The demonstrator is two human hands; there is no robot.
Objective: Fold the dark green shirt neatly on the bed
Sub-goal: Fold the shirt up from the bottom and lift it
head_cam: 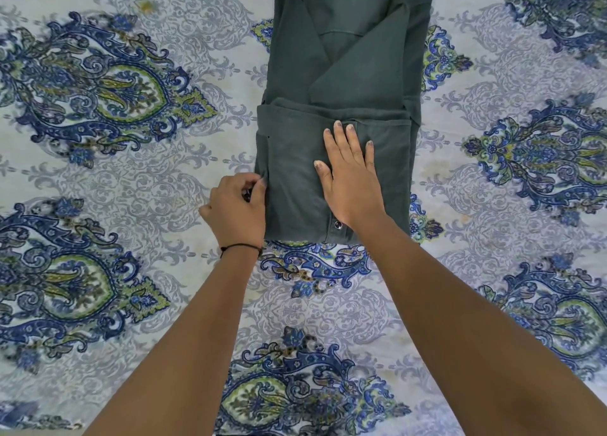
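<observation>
Paisley cotton w/ blue and green motifs on a pale ground covers the bed point(131, 179) all round our work, and nothing lies on it near the dark green shirt point(358, 58) except our own arms, which reach in from below the shirt and don't block it much. We see the shirt lying lengthwise on the bedspread, sleeves folded in diagonally across the upper part, and its lower portion doubled up toward the middle so a thicker rectangular layer sits nearest us. A snap button point(336, 225) shows on the placket at the near edge of that folded layer, just beside our right wrist. Our right hand point(351, 179) lies flat, palm down, on the center of the folded layer, fingers spread and extended, pressing the fabric; it grips nothing. Our left hand point(238, 205) is at the shirt's left edge, fingers curled in w/ the tips pinching the fabric edge there, approx. level w/ the heel of the right hand. A thin black band point(239, 248) circles the left wrist. Hands are apart, separated by the left part of the folded layer.
</observation>
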